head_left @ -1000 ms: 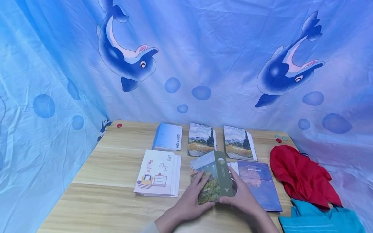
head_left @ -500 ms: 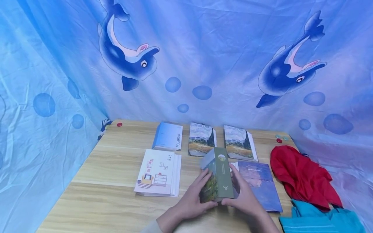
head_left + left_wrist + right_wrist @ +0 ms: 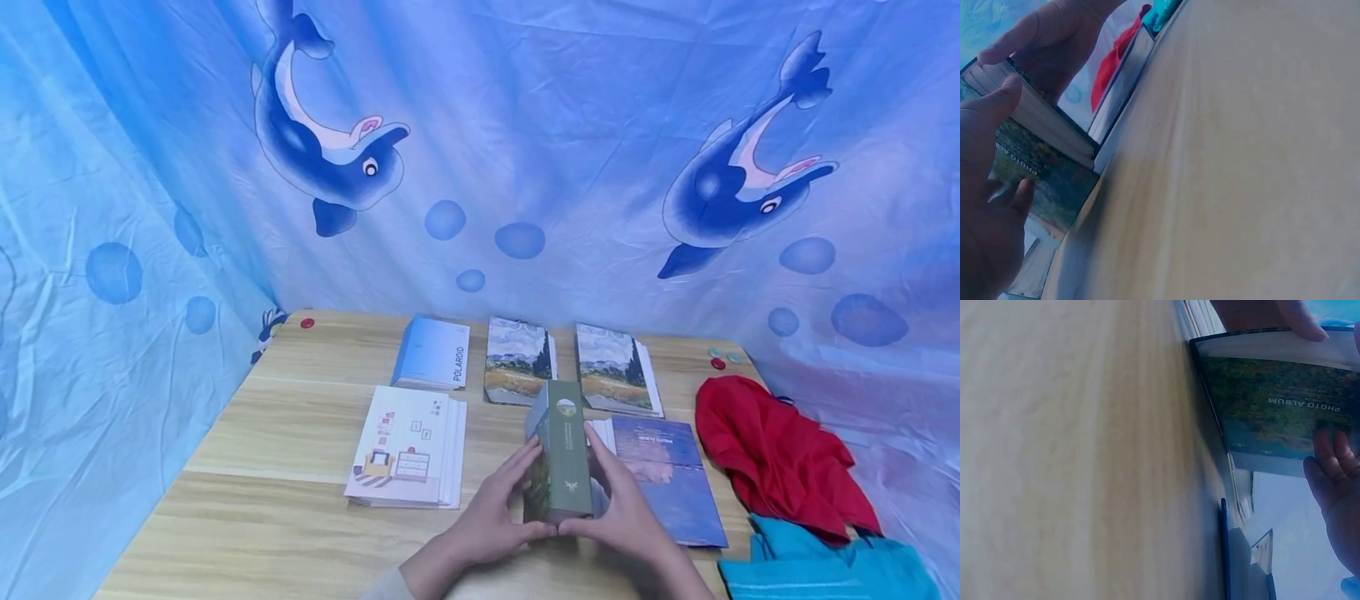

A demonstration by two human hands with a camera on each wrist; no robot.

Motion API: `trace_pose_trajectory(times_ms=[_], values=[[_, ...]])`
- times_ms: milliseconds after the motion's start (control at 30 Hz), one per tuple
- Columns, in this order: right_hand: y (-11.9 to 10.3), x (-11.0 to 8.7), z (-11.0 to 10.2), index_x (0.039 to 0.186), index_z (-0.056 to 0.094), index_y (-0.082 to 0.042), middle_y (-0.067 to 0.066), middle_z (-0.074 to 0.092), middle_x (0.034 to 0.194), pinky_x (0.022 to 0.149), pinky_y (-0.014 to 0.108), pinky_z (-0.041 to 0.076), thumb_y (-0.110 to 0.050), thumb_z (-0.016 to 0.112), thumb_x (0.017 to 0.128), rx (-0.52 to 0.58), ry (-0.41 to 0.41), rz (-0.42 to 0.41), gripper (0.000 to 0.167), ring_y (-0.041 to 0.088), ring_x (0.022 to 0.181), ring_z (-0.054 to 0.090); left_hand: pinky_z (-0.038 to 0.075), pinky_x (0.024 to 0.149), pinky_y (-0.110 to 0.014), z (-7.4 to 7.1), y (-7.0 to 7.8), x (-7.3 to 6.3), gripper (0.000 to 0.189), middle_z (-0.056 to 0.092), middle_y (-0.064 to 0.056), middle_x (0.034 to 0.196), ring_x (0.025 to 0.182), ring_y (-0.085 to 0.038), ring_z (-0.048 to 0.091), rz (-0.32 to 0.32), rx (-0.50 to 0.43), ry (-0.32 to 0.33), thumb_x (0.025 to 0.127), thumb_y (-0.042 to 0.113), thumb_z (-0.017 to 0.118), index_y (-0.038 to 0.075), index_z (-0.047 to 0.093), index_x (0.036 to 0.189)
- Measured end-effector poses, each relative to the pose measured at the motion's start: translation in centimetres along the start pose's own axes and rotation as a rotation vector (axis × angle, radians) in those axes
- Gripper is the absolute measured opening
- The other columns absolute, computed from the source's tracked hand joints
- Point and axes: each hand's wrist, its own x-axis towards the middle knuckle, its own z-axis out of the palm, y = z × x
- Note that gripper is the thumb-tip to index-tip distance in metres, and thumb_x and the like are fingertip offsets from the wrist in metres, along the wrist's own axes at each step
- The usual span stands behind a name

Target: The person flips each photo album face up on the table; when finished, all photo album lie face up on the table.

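A green photo album (image 3: 568, 458) stands on edge between my two hands, its plain green spine facing up. Against its painted left cover lie the fingers of my left hand (image 3: 491, 508), which grips it with the thumb at the near end. My right hand (image 3: 630, 512) grips the other cover, its thumb tip close to the left one. "PHOTO ALBUM" reads on the cover (image 3: 1279, 403) in the right wrist view. White page edges (image 3: 1041, 115) show in the left wrist view. Whether the lower edge touches the table, I cannot tell.
Beside the right hand lies a purple-blue album (image 3: 667, 483). A white album (image 3: 401, 450) is left. Behind are a blue POLAROID album (image 3: 435, 354) and two landscape-covered albums (image 3: 517, 358). Red cloth (image 3: 780, 458) and teal cloth (image 3: 832, 567) lie at right on the wooden table (image 3: 255, 483).
Tilted with its left cover showing a second ago, the green album has turned upright between both hands, so its spine now faces up. The other albums have stayed put.
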Motion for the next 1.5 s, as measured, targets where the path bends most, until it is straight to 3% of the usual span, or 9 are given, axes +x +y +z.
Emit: trace_pose_trajectory(times_ms=[267, 433, 600, 667, 867, 1033, 1200, 1333, 1500], values=[[-0.1, 0.1, 0.5, 0.164, 0.014, -0.016, 0.012, 0.036, 0.16, 0.108, 0.032, 0.045, -0.029, 0.1, 0.059, -0.095, 0.037, 0.054, 0.136, 0.021, 0.13, 0.053, 0.052, 0.102, -0.037, 0.0, -0.2, 0.2, 0.104, 0.023, -0.01, 0.166, 0.143, -0.032, 0.041, 0.027, -0.105, -0.006, 0.079, 0.028, 0.087, 0.017, 0.024, 0.162], [-0.2, -0.1, 1.3, 0.164, 0.016, -0.023, 0.007, 0.025, 0.163, 0.103, 0.054, 0.046, -0.04, 0.099, 0.057, -0.147, 0.073, 0.142, 0.136, 0.021, 0.12, 0.054, 0.056, 0.095, -0.031, 0.0, -0.3, 0.3, 0.105, 0.028, -0.007, 0.165, 0.141, -0.029, 0.044, 0.027, -0.158, 0.0, 0.08, 0.029, 0.087, 0.021, 0.022, 0.162], [-0.3, 0.2, 1.6, 0.164, 0.015, -0.021, 0.007, 0.015, 0.168, 0.108, 0.074, 0.029, -0.044, 0.098, 0.057, -0.145, 0.05, 0.143, 0.138, 0.037, 0.136, 0.044, 0.054, 0.099, -0.032, -0.4, -0.1, 0.1, 0.11, 0.034, -0.003, 0.162, 0.14, -0.027, 0.046, 0.032, -0.167, 0.008, 0.079, 0.019, 0.087, 0.023, 0.016, 0.163], [-0.4, 0.3, 1.7, 0.164, 0.013, -0.022, 0.009, 0.015, 0.169, 0.109, 0.073, 0.028, -0.046, 0.097, 0.057, -0.172, 0.032, 0.135, 0.138, 0.04, 0.143, 0.035, 0.053, 0.102, -0.033, -0.7, 0.0, 0.0, 0.111, 0.034, -0.005, 0.162, 0.137, -0.027, 0.049, 0.032, -0.181, 0.001, 0.079, 0.014, 0.087, 0.023, 0.015, 0.163], [-0.1, 0.5, 2.2, 0.163, 0.023, -0.019, 0.013, 0.023, 0.166, 0.107, 0.067, 0.037, -0.047, 0.095, 0.059, -0.26, -0.033, 0.118, 0.129, 0.039, 0.141, 0.04, 0.048, 0.106, -0.034, -1.3, -0.4, -0.6, 0.107, 0.037, -0.015, 0.159, 0.128, -0.022, 0.058, -0.017, -0.255, -0.008, 0.085, 0.018, 0.082, 0.023, 0.01, 0.164], [0.2, 0.5, 2.3, 0.162, 0.026, -0.023, 0.016, 0.025, 0.165, 0.109, 0.067, 0.034, -0.046, 0.095, 0.059, -0.259, -0.064, 0.184, 0.126, 0.043, 0.144, 0.035, 0.052, 0.099, -0.031, -1.5, -0.8, -0.7, 0.107, 0.033, -0.019, 0.16, 0.126, -0.023, 0.06, -0.005, -0.307, 0.003, 0.084, 0.016, 0.082, 0.017, 0.011, 0.164], [0.3, 0.6, 2.4, 0.163, 0.019, -0.029, 0.009, 0.023, 0.165, 0.115, 0.06, 0.031, -0.036, 0.098, 0.059, -0.217, -0.106, 0.297, 0.131, 0.038, 0.146, 0.033, 0.05, 0.102, -0.03, -1.9, -0.5, -0.5, 0.104, 0.021, -0.013, 0.166, 0.13, -0.026, 0.056, -0.003, -0.239, 0.041, 0.081, 0.017, 0.085, 0.015, 0.021, 0.162], [0.3, 0.6, 2.5, 0.163, 0.02, -0.024, 0.011, 0.029, 0.163, 0.114, 0.061, 0.033, -0.037, 0.098, 0.06, -0.226, -0.114, 0.329, 0.13, 0.039, 0.143, 0.038, 0.049, 0.104, -0.031, -2.3, -0.3, -0.4, 0.102, 0.01, -0.01, 0.169, 0.135, -0.03, 0.051, 0.027, -0.172, 0.062, 0.079, 0.018, 0.087, 0.009, 0.026, 0.16], [0.3, 0.5, 2.4, 0.163, 0.021, -0.016, 0.015, 0.036, 0.16, 0.115, 0.059, 0.032, -0.039, 0.097, 0.06, -0.22, -0.129, 0.363, 0.13, 0.038, 0.14, 0.043, 0.047, 0.106, -0.033, -2.9, -0.3, -0.4, 0.097, 0.016, -0.01, 0.168, 0.14, -0.029, 0.044, 0.044, -0.103, 0.081, 0.08, 0.024, 0.087, 0.006, 0.032, 0.158]])
